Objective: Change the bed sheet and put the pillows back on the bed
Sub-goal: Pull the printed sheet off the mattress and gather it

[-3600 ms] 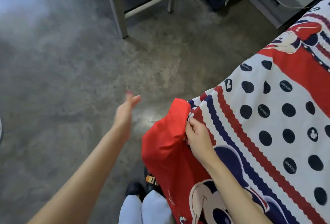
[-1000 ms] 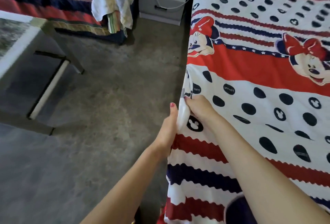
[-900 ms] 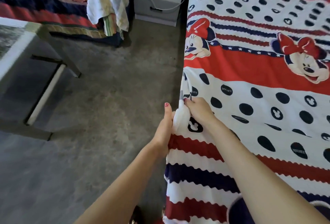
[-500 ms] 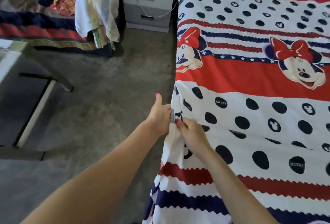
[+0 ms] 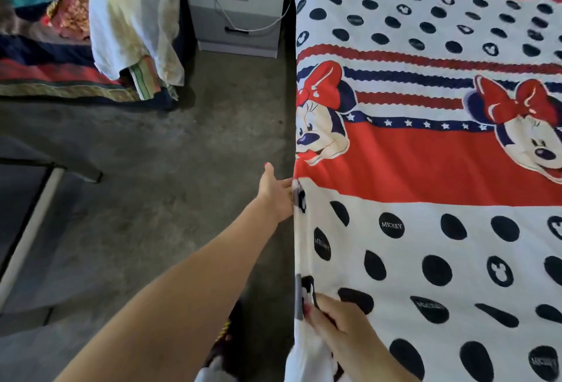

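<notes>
**Two hands at the sheet's edge along the bed side**

One bed sheet (image 5: 425, 168), printed with red bands, navy stripes and dark dots on white, lies spread flat over the bed and fills the right half of the view; its left edge hangs down the bed's side. Two cartoon mouse faces with red bows show on the red band.

The left hand (image 5: 275, 194) reaches to that edge where the red band meets the dotted white one. Its thumb points up and its fingers go behind the fabric, so how that grip stands I cannot tell. The right hand (image 5: 337, 321), nearer the camera, lies on the sheet at the same edge, fingers curled round a fold of white cloth: that grip holds the sheet.

One grey nightstand (image 5: 235, 7) with two drawers stands at the top, just beside the bed, one white cable (image 5: 219, 7) trailing across its front. One pale towel (image 5: 133, 16) drapes over a patterned blanket (image 5: 39, 32) on the left. The floor (image 5: 152, 184) is grey.
</notes>
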